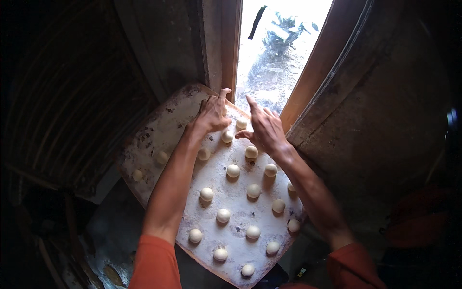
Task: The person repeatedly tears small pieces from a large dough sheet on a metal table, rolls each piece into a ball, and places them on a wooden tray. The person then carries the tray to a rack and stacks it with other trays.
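Observation:
A floured wooden board [243, 206] lies below me, with several pale, round dough balls [233, 171] spaced over it. At its far part, my left hand [211, 114] hovers with thumb and forefinger apart and the other fingers partly hidden. My right hand [265, 129] is opposite, its forefinger stretched out and thumb pointing inward. Between the two hands sits one dough ball [241, 124], and another dough ball [227, 137] lies just nearer. Neither hand shows anything in its grasp. My left forearm covers part of the board.
Beyond the board's far edge is a bright doorway with a wooden frame [308, 72]; outside stands a motorbike [284, 33]. A dark slatted panel [72, 106] is at the left, a dim wall [375, 96] at the right. Dark clutter lies at the lower left.

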Available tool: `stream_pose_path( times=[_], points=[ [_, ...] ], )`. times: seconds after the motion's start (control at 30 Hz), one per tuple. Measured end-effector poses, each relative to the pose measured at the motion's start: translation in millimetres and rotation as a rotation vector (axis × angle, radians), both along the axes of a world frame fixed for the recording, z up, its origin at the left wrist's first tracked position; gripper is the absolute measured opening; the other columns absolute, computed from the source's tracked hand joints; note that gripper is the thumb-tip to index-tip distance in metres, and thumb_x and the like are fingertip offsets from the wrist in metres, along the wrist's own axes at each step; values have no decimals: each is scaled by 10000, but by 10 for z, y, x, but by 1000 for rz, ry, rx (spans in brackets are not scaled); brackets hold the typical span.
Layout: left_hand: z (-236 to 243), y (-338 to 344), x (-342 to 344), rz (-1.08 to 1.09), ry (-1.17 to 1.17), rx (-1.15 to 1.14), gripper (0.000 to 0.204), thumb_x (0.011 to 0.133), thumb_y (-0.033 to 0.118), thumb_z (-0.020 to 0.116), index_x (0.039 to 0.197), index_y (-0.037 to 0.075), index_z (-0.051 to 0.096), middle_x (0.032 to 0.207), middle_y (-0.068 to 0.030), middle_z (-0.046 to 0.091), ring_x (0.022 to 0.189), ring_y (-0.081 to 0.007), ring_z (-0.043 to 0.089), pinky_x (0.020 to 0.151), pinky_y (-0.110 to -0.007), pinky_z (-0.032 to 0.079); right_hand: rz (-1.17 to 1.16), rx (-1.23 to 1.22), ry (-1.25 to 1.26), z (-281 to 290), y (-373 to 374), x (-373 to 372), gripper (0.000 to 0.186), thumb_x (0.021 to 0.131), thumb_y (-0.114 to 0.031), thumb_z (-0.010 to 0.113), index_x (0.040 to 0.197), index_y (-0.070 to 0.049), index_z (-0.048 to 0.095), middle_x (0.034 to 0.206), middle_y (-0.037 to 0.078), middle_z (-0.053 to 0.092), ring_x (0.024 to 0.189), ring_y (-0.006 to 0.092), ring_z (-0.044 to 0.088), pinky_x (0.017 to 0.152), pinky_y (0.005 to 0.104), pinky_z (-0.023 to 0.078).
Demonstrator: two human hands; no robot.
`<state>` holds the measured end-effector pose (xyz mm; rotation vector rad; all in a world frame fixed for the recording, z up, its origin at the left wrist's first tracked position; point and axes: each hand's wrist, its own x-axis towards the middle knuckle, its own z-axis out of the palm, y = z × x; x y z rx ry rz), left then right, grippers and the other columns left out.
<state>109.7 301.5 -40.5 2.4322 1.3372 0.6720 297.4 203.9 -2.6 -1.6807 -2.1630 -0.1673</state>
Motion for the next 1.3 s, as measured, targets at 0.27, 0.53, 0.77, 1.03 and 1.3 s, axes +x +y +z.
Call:
stream_pose_path(
  times=[0.27,0.53,0.77,1.03,1.3],
  points=[
    [827,-3132,-2208,406,-698,8,578,884,27,613,1449,33,491,1394,-129,597,1343,-249,542,1149,-398,378,432,-72,696,837,-2172,-536,753,784,-205,894,1392,28,515,1101,176,700,922,242,641,801,359,491],
    [-714,-7262,-3167,1235,-433,-420,599,810,-60,753,1368,88,593,1282,-73,650,1253,-234,597,1029,-396,504,820,-1091,627,236,-3843,-1773,428,878,-211,809,1214,-5,644,1040,157,658,953,310,650,826,388,528],
    [-1338,-7151,-3055,884,-415,-222,456,746,-18,803,1184,88,728,1152,-92,679,1102,-288,679,922,-373,583,547,-1783,796,-1184,-4981,-2636,400,1090,-337,543,1190,31,664,1062,119,706,1032,249,677,909,382,535],
    [-601,-7881,-2459,1148,-1092,-643,278,992,225,663,1148,8,738,1008,-158,766,932,-200,747,858,-354,590,250,-1584,906,-1690,-5540,-3442,374,1098,-331,522,1153,17,649,916,137,691,835,268,688,742,406,540],
    [-1450,-7116,-2487,500,-2551,-1255,323,1069,346,481,870,110,574,652,36,487,506,-104,447,787,-316,545,759,-894,279,-1215,-5862,-2826,134,1018,-132,556,970,-8,537,783,238,614,718,453,635,625,503,489]
  ],
)
